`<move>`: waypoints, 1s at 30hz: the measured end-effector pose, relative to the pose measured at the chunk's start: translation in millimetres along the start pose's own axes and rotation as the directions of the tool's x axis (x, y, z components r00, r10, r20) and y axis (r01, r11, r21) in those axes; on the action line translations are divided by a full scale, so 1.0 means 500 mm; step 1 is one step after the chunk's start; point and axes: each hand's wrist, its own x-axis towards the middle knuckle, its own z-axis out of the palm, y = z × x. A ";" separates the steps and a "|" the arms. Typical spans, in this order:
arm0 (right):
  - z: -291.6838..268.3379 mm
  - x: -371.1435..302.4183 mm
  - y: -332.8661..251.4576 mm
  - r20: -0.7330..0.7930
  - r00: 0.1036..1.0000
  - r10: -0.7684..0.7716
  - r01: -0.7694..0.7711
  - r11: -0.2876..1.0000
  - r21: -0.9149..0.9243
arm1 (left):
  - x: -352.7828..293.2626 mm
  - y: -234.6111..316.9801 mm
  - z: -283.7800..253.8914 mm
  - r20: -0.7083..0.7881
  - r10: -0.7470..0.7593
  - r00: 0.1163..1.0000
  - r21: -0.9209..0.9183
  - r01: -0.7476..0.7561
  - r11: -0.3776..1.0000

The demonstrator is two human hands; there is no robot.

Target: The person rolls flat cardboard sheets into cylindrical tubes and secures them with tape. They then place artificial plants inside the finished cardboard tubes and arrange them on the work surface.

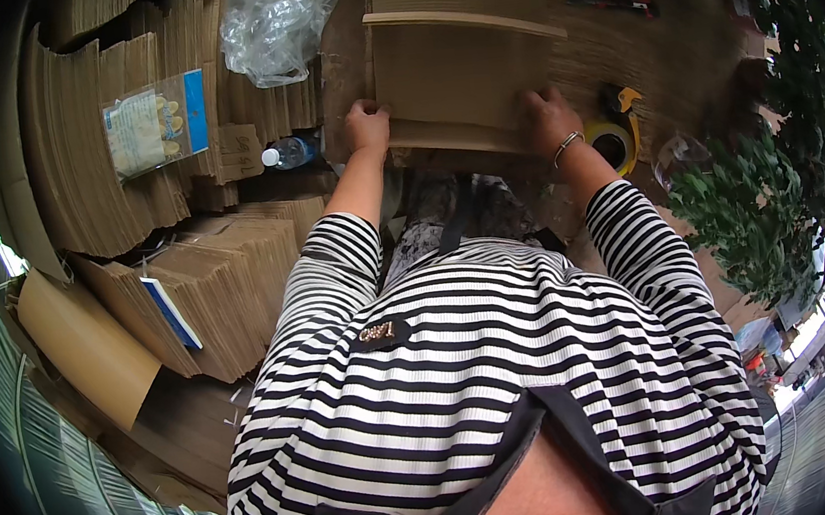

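Note:
A brown cardboard sheet (463, 69) lies flat in front of me, with a pale raised edge or fold across its far part and a folded strip along its near side. At its near left corner, my left hand (369, 126) is closed, thumb and fingers pinching the edge. My right hand (551, 124), a bracelet on its wrist, has its fingers curled over the near right corner; their tips are partly hidden. Just right of that hand sit a roll of tape in a yellow dispenser (624, 143). A red and black utility knife (612, 3) lies farther off, beyond the sheet's right edge.
Tall stacks of flat cardboard (84, 141) fill the left, with a packet of gloves (157, 123) on top. A capped water bottle (289, 153) lies by my left hand, and a clear plastic bag (277, 20) beyond it. Leafy branches (740, 213) crowd the right.

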 end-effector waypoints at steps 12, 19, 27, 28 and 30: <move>0.042 0.007 0.030 -0.032 0.992 -0.119 0.115 0.988 -0.101 | -0.120 0.078 0.013 0.013 0.543 0.840 0.531 -0.465 0.708; 0.000 0.000 -0.006 0.048 0.987 -0.152 0.159 0.963 -0.215 | -0.093 0.057 -0.005 0.076 0.554 0.829 0.425 -0.530 0.734; 0.008 0.004 -0.004 -0.028 0.963 -0.267 0.246 0.920 -0.306 | -0.097 0.064 -0.016 0.149 0.536 0.831 0.450 -0.539 0.711; 0.010 0.007 -0.005 -0.016 0.964 -0.265 0.247 0.918 -0.310 | -0.097 0.062 -0.016 0.145 0.546 0.825 0.449 -0.547 0.707; 0.010 0.008 -0.008 -0.002 0.968 -0.252 0.239 0.919 -0.314 | -0.094 0.057 -0.013 0.139 0.566 0.813 0.446 -0.562 0.697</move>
